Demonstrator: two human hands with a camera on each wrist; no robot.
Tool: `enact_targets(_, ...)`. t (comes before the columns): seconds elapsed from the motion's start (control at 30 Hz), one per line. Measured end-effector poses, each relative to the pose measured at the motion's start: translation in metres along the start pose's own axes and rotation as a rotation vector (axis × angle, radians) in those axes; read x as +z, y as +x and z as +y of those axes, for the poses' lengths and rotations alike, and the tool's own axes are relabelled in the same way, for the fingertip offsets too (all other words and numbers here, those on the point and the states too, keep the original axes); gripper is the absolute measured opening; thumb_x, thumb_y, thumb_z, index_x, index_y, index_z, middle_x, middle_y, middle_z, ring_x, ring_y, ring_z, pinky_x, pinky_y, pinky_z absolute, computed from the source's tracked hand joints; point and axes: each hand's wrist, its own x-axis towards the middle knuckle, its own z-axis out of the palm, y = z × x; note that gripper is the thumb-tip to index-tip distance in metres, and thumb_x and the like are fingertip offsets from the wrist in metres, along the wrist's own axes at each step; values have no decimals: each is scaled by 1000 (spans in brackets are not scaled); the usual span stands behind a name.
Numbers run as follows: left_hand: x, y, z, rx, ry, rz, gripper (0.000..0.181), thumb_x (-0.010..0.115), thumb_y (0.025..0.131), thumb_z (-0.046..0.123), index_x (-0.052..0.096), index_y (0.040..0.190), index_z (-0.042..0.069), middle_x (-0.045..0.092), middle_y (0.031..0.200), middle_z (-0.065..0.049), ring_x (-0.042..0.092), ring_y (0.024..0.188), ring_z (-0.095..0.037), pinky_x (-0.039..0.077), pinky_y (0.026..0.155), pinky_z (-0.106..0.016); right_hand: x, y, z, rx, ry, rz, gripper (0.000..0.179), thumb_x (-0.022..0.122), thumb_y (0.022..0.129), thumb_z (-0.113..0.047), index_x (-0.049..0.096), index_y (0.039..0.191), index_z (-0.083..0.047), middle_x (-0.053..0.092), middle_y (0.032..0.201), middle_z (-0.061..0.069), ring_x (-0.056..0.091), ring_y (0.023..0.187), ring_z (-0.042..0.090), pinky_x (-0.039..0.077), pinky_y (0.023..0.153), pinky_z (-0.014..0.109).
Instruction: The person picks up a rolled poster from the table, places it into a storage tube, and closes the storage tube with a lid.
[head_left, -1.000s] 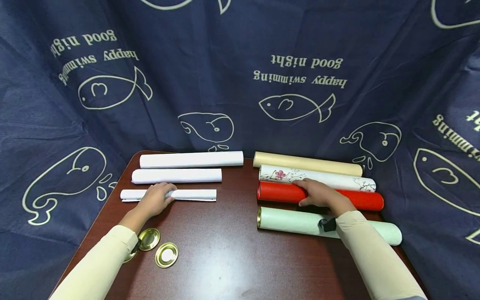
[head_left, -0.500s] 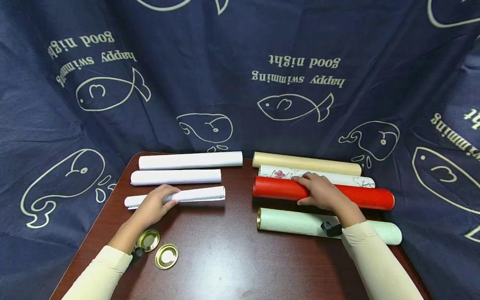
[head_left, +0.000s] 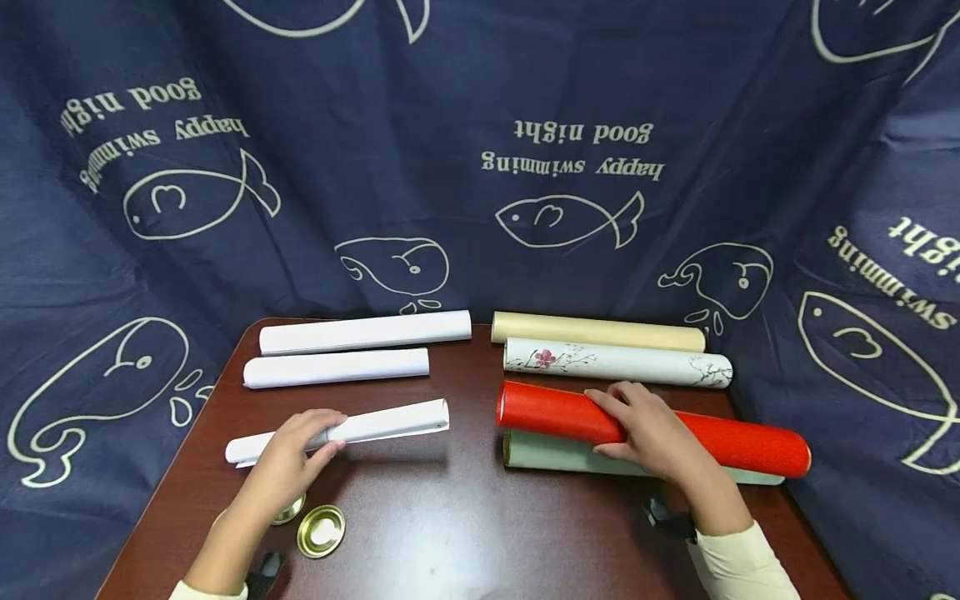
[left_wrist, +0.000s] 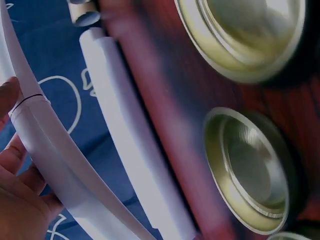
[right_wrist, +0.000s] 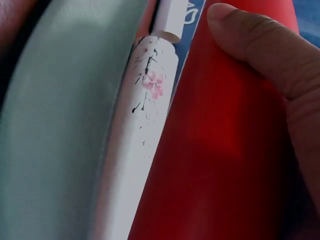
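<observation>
My left hand (head_left: 292, 458) grips a rolled sheet of white paper (head_left: 397, 422) near its middle, raised off the table and slightly tilted; a thin dark band circles the roll (left_wrist: 31, 100) in the left wrist view. On the right, my right hand (head_left: 648, 429) holds a red cardboard tube (head_left: 742, 442) from above, thumb and fingers spread round it. That tube hangs over a pale green tube (head_left: 577, 461), hiding much of it. Behind lies a white tube with a blossom print (head_left: 622, 364). In the right wrist view the thumb (right_wrist: 270, 45) lies along the red tube.
Two more white paper rolls (head_left: 367, 332) lie at the back left, and a cream tube (head_left: 600, 331) at the back right. Gold round lids (head_left: 321, 531) rest near my left forearm. A dark blue printed cloth (head_left: 405, 150) rises behind the brown table (head_left: 465, 533).
My left hand has lifted the white paper roll and brought it nearer. My right hand has raised the red tube from beside the blossom tube and moved it nearer, over the green one.
</observation>
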Motion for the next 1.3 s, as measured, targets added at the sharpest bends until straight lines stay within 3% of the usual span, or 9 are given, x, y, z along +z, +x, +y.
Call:
enact_targets(0.23,2,-18,29,-8,17,62,43,85,71,0,70,111,8,69,108,-5,64,102,-29,43,93,-61,5,-24,-19,49,-20,20,78,92,65,-36,61,133,-13,56,123,19,57,103,38,50,81,56)
enact_targets(0.6,5,-35,48,-31,-21,94,44,86,70,-2,71,109,10,68,108,-1,64,102,-26,39,93,-69,18,-40,-42,12,-9,83,75,91,64,-36,62,129,-12,60,106,7,55,99,28,49,79,49)
enact_targets(0.87,12,-34,54,-25,-33,70,44,85,71,0,72,112,10,68,110,-1,65,103,-26,38,95,-71,27,-38,-53,20,17,94,76,93,63,-33,61,130,-14,59,108,7,55,101,28,49,83,49)
enact_targets(1.3,25,-28,67,31,84,-5,38,84,77,10,73,113,12,67,107,-4,64,104,-28,38,97,-69,39,-35,-63,-18,24,98,78,92,64,-34,59,132,-14,59,112,8,59,97,28,50,83,49)
